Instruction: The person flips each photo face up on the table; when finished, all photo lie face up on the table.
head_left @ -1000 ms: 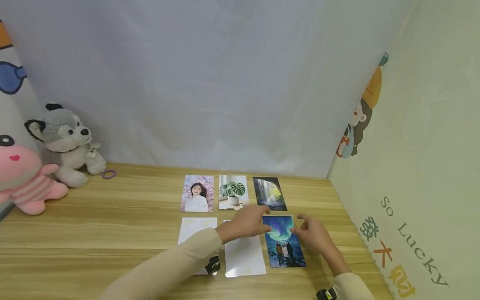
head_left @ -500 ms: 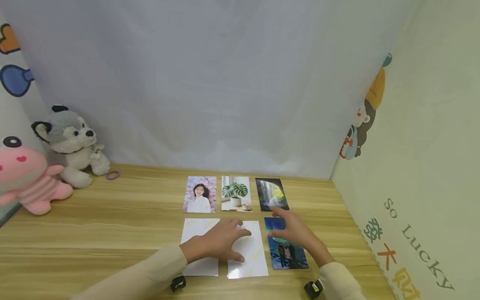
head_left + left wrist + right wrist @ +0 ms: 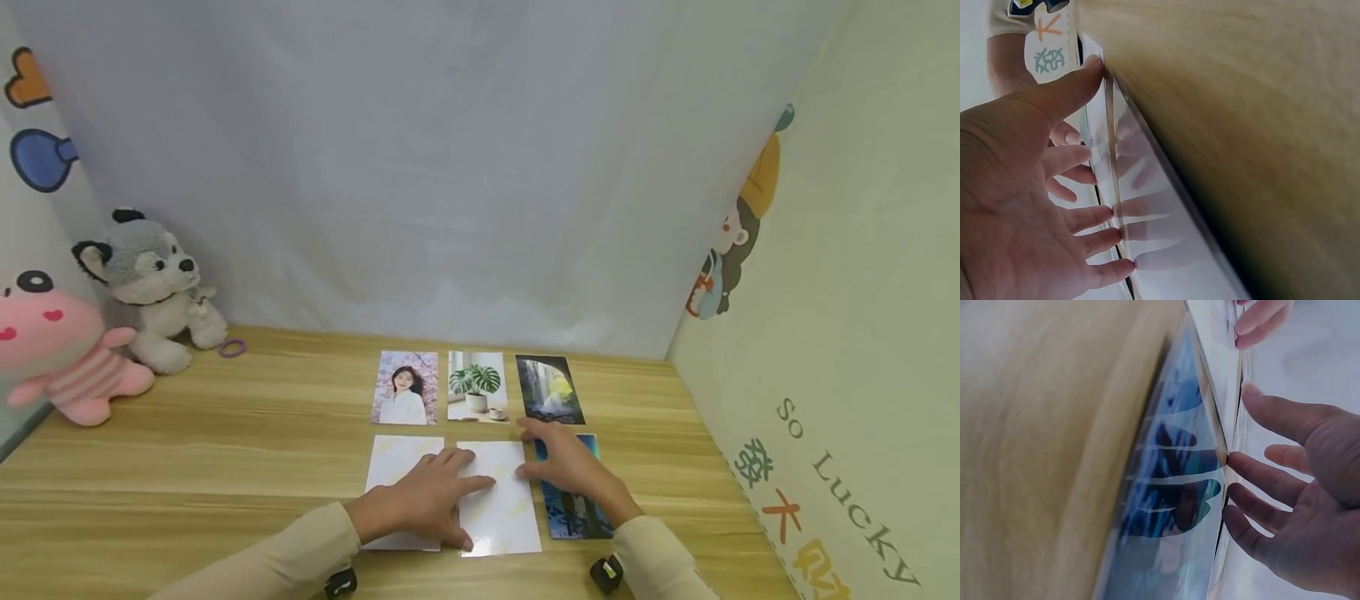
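Two white blank-faced cards lie side by side in the front row, a left one (image 3: 386, 458) and a middle one (image 3: 502, 525). My left hand (image 3: 423, 496) spans the gap between them, fingers spread, thumb and index finger over the middle card. In the left wrist view its fingertips are right at the surface of a white card (image 3: 1166, 219). At the front right lies an aurora photo (image 3: 573, 521), partly hidden under my right hand (image 3: 573, 467). That hand's thumb and index finger reach toward the middle card's right edge. The right wrist view shows its fingers relaxed, close over the glossy photo (image 3: 1172, 469).
Behind them lies a row of photos: a portrait (image 3: 405, 392), a potted plant (image 3: 476, 387) and a waterfall (image 3: 550, 390). A husky plush (image 3: 153, 292), a pink plush (image 3: 75, 358) and a purple ring (image 3: 232, 348) occupy the left. Curtain and printed wall bound the table.
Both hands have left the aurora photo's top edges. The left moved left and nearer to the front white cards; the right moved left over the photo toward the middle card.
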The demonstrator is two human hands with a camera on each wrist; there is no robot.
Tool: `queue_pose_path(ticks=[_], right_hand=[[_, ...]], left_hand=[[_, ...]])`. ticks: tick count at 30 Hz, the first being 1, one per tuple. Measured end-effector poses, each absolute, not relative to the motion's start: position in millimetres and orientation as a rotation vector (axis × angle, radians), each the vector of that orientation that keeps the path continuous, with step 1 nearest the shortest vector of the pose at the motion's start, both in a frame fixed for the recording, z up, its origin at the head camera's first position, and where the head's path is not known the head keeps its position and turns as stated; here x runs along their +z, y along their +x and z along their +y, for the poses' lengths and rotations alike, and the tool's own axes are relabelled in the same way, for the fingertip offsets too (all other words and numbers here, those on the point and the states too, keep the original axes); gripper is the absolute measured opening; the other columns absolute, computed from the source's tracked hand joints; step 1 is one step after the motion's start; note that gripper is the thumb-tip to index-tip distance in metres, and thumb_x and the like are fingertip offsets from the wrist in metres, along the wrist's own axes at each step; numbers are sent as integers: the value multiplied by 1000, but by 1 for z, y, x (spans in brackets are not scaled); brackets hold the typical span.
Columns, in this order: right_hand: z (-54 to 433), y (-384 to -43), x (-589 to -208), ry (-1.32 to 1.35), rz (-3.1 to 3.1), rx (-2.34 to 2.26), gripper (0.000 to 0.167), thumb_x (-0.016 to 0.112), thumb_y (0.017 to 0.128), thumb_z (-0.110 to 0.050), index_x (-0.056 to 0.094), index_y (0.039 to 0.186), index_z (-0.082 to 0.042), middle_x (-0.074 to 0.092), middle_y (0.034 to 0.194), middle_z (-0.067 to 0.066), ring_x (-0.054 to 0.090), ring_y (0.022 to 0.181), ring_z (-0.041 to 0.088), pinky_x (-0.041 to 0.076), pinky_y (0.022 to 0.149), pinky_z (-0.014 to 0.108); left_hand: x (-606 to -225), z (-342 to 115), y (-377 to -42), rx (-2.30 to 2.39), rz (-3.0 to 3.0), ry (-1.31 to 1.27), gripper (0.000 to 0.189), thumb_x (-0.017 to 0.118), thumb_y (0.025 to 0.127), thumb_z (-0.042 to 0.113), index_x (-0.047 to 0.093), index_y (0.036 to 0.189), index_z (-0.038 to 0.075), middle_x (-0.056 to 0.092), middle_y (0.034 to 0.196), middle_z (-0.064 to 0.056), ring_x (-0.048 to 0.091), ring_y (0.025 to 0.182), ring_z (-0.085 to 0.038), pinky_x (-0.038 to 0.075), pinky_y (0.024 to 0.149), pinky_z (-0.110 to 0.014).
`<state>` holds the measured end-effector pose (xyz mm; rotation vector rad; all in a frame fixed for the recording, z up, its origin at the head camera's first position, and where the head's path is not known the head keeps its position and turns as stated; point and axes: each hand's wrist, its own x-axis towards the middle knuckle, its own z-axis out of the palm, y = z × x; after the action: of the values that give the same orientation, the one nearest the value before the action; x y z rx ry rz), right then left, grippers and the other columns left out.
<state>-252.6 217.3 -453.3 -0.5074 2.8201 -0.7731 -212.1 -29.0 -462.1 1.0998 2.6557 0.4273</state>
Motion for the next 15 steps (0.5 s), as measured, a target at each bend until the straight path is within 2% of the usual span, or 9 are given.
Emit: queue_pose_path(ticks=[6, 12, 15], right_hand=[[216, -255, -453, -419, 2825, -867, 62, 80, 85, -20, 54, 140, -7, 70, 119, 9, 62, 118, 33, 50, 98, 51], [219, -260, -451, -399, 2707, -1242, 50, 75, 88, -9, 57, 133, 6, 69, 110, 16, 68, 104, 32, 56, 89, 43], [219, -263, -451, -329, 2579, -1391, 51, 71, 91, -9, 53, 136, 8, 69, 108, 19, 69, 95, 26, 58, 83, 41]], left_hand=[[-462, -27, -212, 396, 2679, 1103, 73, 83, 75, 53, 60, 138, 24, 43, 151, -15, 41, 139, -33, 40, 107, -54], [-460, -26, -210, 403, 2688, 1086, 74, 85, 73, 51, 61, 137, 22, 45, 149, -16, 42, 137, -32, 42, 105, -53], [-460, -26, -209, 405, 2695, 1076, 75, 86, 72, 50, 61, 136, 21, 45, 148, -17, 43, 136, -32, 43, 104, -52]])
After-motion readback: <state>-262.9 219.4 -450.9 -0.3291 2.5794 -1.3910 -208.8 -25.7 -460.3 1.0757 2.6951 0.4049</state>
